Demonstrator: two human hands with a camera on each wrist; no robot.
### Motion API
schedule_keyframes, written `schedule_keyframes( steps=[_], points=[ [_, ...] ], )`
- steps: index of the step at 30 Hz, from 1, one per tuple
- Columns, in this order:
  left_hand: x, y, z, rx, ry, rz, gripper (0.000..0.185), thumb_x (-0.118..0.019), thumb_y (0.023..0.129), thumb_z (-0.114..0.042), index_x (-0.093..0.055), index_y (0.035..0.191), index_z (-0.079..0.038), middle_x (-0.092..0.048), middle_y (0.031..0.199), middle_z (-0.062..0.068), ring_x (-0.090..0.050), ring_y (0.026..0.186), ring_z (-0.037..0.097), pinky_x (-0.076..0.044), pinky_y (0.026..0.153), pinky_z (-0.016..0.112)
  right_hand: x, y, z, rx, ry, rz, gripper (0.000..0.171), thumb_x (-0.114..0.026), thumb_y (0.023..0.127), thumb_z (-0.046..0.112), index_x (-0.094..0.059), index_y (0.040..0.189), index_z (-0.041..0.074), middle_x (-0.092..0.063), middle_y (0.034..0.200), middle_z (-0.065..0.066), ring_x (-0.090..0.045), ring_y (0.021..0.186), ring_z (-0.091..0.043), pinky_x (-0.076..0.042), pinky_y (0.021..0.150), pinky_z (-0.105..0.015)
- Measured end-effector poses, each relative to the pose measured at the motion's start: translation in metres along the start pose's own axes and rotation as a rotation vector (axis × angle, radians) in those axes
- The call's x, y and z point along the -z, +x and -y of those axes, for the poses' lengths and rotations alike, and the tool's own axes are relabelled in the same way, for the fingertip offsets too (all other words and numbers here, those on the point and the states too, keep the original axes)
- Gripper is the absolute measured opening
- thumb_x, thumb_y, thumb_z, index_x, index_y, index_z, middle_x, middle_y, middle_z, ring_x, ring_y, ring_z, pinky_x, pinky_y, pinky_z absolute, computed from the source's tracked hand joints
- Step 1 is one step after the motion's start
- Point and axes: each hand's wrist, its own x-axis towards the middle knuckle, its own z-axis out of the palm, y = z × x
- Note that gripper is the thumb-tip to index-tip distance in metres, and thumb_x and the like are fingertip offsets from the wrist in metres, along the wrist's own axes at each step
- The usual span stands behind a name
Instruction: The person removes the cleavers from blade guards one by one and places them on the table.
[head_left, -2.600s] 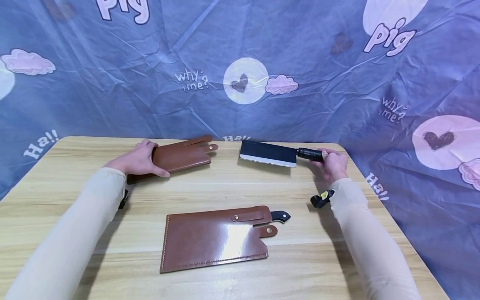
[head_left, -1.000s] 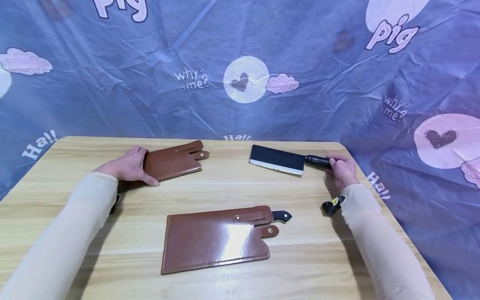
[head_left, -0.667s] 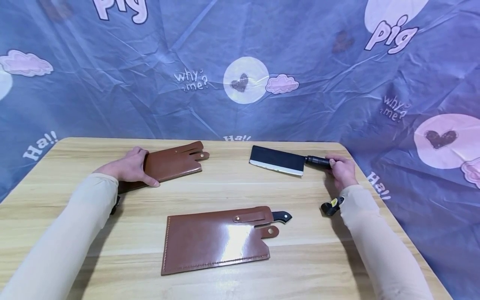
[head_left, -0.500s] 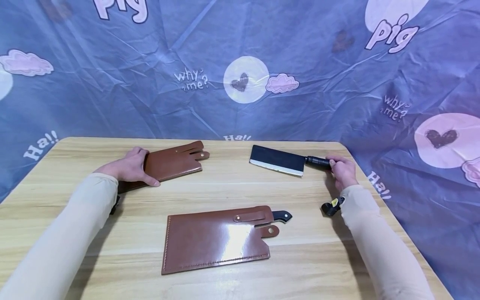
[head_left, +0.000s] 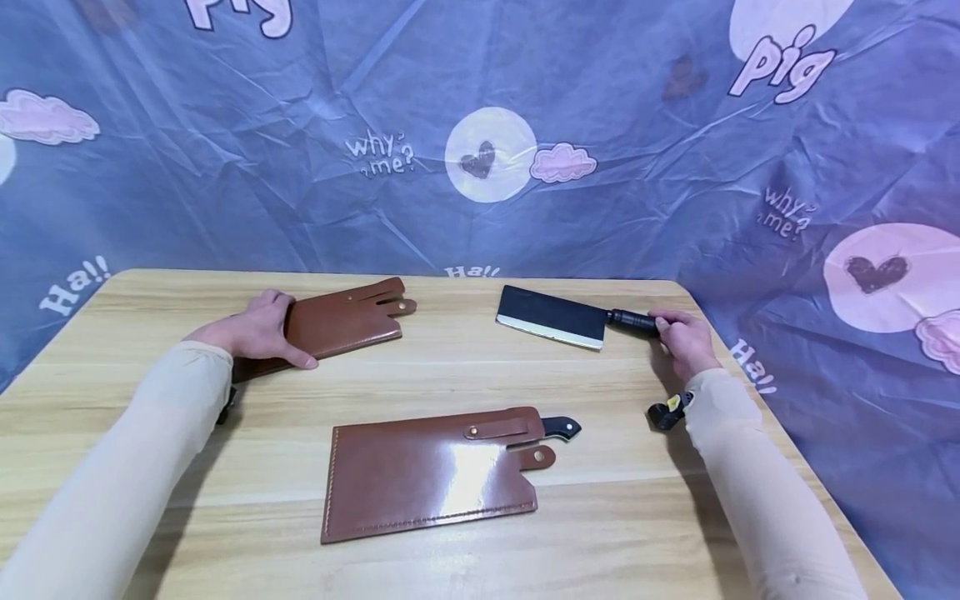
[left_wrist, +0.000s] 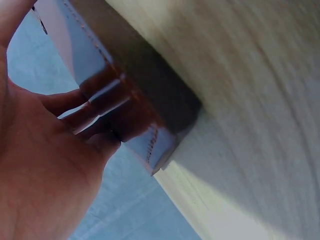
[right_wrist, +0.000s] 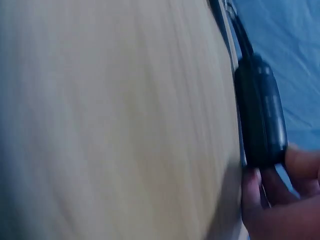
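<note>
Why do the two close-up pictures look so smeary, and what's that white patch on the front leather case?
Head view: sharp; the white patch is light glaring off the glossy near sheath. Left wrist view: the table grain is blurred; the left hand looms close. Right wrist view: blurriest, the cleaver handle soft-edged.

On the bench [head_left: 465, 367], an empty sheath [head_left: 341, 325] is lying far left under the left hand [head_left: 251, 333]; the cleaver [head_left: 555, 317] is lying far right, its handle at the right hand [head_left: 682, 342]. A sheathed knife [head_left: 435, 475] is sitting nearer, between them.
</note>
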Motion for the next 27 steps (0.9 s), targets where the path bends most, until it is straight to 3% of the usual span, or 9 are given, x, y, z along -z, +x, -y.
schedule_keyframes(
  steps=[4,9,13,16,19,22,25,27],
  points=[
    [-0.001,-0.001,-0.001,0.001,0.000,-0.004,0.120,-0.089,0.066,-0.046,-0.023,0.137,0.025,-0.027,0.132,0.040,-0.030,0.120,0.052,-0.031,0.100,0.062,0.007,0.001,0.000,0.051,-0.029,0.099,0.032,-0.049,0.101,0.009,-0.054,0.127,-0.009,-0.048,0.103,-0.002,-0.046,0.077,-0.006,-0.039,0.059,-0.015],
    [0.001,-0.001,-0.003,0.010,0.037,0.001,0.123,-0.088,0.065,-0.049,-0.023,0.137,0.025,-0.028,0.131,0.041,-0.034,0.120,0.053,-0.033,0.100,0.062,0.010,0.001,0.000,0.069,-0.021,0.113,0.022,-0.049,0.099,0.003,-0.060,0.117,-0.003,-0.053,0.091,0.004,-0.048,0.069,-0.006,-0.042,0.055,-0.017],
    [0.002,-0.001,-0.004,0.011,0.060,0.010,0.125,-0.088,0.064,-0.052,-0.023,0.138,0.025,-0.028,0.132,0.041,-0.035,0.121,0.055,-0.034,0.100,0.062,0.011,0.001,0.001,0.093,-0.070,0.110,0.027,-0.050,0.097,0.000,-0.057,0.122,-0.009,-0.056,0.080,0.009,-0.049,0.063,-0.005,-0.043,0.052,-0.018],
    [0.004,-0.001,-0.005,0.008,0.060,0.017,0.125,-0.088,0.064,-0.052,-0.023,0.138,0.025,-0.028,0.133,0.042,-0.034,0.122,0.055,-0.033,0.100,0.062,0.013,-0.001,0.004,0.101,-0.121,0.124,0.036,-0.051,0.097,0.001,-0.051,0.130,-0.014,-0.060,0.084,0.006,-0.051,0.064,-0.003,-0.045,0.054,-0.018],
    [0.005,-0.002,-0.004,0.007,0.048,0.024,0.127,-0.088,0.064,-0.053,-0.021,0.138,0.025,-0.027,0.133,0.042,-0.033,0.123,0.056,-0.033,0.100,0.063,0.014,-0.004,0.009,0.122,-0.226,0.144,0.047,-0.055,0.097,0.005,-0.044,0.138,-0.014,-0.065,0.104,-0.013,-0.058,0.074,-0.008,-0.049,0.062,-0.020],
    [0.005,-0.003,-0.003,0.005,0.030,0.019,0.129,-0.086,0.065,-0.054,-0.018,0.139,0.026,-0.025,0.137,0.044,-0.029,0.126,0.056,-0.030,0.102,0.063,0.014,-0.012,0.017,0.157,-0.360,0.143,0.057,-0.058,0.097,0.010,-0.035,0.143,-0.013,-0.052,0.129,-0.033,-0.061,0.100,-0.028,-0.051,0.085,-0.034],
    [0.004,-0.006,-0.002,0.005,0.009,-0.008,0.129,-0.082,0.069,-0.058,-0.015,0.142,0.024,-0.018,0.143,0.044,-0.019,0.132,0.057,-0.024,0.105,0.065,0.012,-0.026,0.027,0.210,-0.438,0.115,0.060,-0.059,0.097,0.015,-0.033,0.144,-0.013,-0.044,0.136,-0.037,-0.048,0.121,-0.045,-0.040,0.100,-0.049],
    [0.001,-0.009,-0.004,0.002,-0.011,-0.036,0.126,-0.078,0.073,-0.060,-0.014,0.145,0.020,-0.014,0.147,0.042,-0.014,0.135,0.056,-0.020,0.106,0.065,0.009,-0.039,0.033,0.256,-0.451,0.106,0.056,-0.059,0.098,0.017,-0.038,0.141,-0.013,-0.046,0.134,-0.036,-0.045,0.123,-0.048,-0.036,0.102,-0.053]
  ],
)
